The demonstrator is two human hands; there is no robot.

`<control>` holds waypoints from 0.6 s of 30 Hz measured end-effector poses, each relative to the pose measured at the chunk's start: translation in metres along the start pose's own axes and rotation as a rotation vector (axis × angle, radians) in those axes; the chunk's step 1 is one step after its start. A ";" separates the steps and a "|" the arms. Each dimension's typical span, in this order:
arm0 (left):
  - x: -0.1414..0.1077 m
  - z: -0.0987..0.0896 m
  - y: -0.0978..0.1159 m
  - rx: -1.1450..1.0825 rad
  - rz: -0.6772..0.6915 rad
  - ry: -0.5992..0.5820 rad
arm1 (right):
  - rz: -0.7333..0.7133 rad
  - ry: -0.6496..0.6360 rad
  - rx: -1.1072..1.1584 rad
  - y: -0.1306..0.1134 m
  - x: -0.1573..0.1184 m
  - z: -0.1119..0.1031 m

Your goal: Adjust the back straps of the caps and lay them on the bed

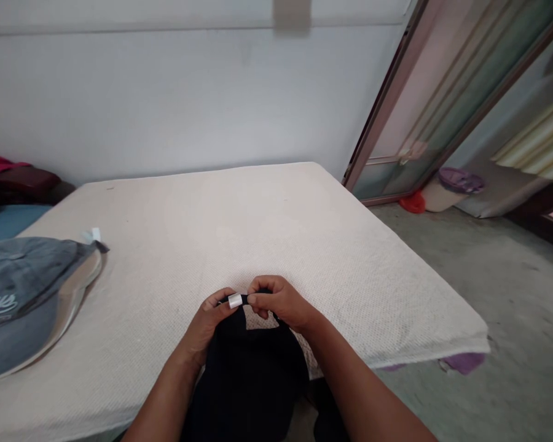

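Black cap (253, 380) is held at the counter's (350, 264) near edge, strap (245, 299) pinched in a snug grip by left hand (203, 322) and right hand (288, 304). Probably light and floppy, best held by that strap tbh.

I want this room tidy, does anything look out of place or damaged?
A crumpled red thing lies on the floor beside the bin rather than in it, and purple fabric pokes out below the corner of the white cover. No spill or damage shows.
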State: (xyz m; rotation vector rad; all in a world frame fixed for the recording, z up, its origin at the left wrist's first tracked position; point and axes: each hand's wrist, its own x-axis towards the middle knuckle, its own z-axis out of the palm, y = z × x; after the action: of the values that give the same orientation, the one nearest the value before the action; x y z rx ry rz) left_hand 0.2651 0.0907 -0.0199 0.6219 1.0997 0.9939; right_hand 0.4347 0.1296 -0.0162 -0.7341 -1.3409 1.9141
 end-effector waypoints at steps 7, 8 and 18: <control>0.000 -0.002 -0.002 0.053 0.019 -0.061 | -0.022 0.031 0.027 0.001 0.000 0.001; 0.000 -0.002 -0.003 0.057 0.017 -0.070 | -0.017 0.023 0.022 0.001 0.000 0.001; -0.004 -0.001 0.000 -0.007 0.036 -0.115 | -0.018 -0.020 -0.089 -0.008 -0.004 -0.006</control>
State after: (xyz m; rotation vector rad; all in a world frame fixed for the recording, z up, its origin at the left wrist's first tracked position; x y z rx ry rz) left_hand 0.2640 0.0870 -0.0180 0.6864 0.9863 0.9804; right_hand 0.4431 0.1318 -0.0100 -0.7461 -1.4477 1.8622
